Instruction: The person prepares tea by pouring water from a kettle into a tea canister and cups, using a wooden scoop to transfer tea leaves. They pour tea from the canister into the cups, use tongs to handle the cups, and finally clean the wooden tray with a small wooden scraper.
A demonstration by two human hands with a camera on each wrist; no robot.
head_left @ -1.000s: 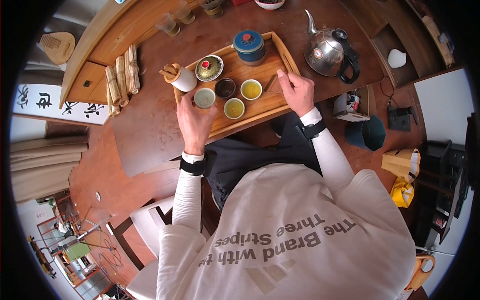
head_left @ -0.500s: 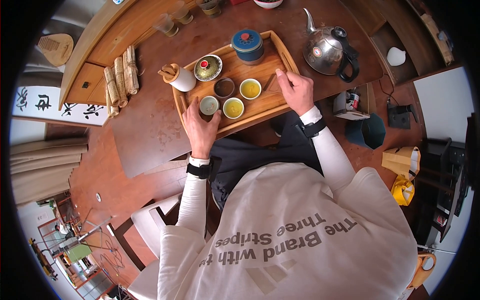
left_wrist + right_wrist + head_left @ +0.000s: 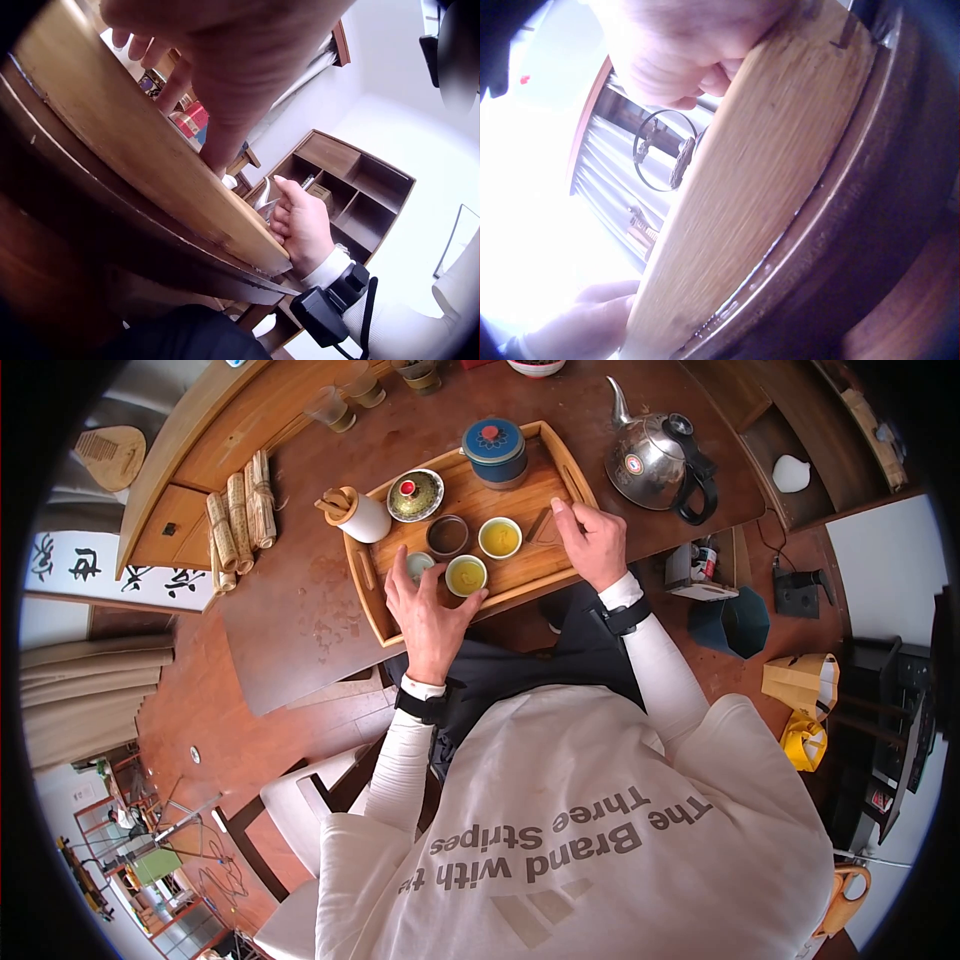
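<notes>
My left hand [image 3: 430, 622] reaches over the tray's front edge, its thumb and fingers spread around a small white cup of yellow tea [image 3: 466, 575]. A pale cup [image 3: 417, 564] sits beside it, partly covered by the fingers. A dark brown cup [image 3: 447, 537] and another cup of yellow tea [image 3: 500, 538] stand behind. My right hand [image 3: 597, 545] is curled over the right front corner of the wooden tray [image 3: 510, 592]; in the left wrist view its thumb [image 3: 289, 186] points up. A thin dark brown stick [image 3: 540, 524] slants down to the tray from its thumb and fingertips.
The tray also holds a lidded bowl [image 3: 416, 495], a blue lidded pot [image 3: 495, 455] and a white tool holder [image 3: 362, 518]. A metal kettle [image 3: 655, 460] stands to the right on the table [image 3: 290, 630]. Bamboo scrolls [image 3: 238, 510] lie at the left.
My left hand has let go of the pale cup, now on the tray, and moved right to the front cup of yellow tea. My right hand stays in place.
</notes>
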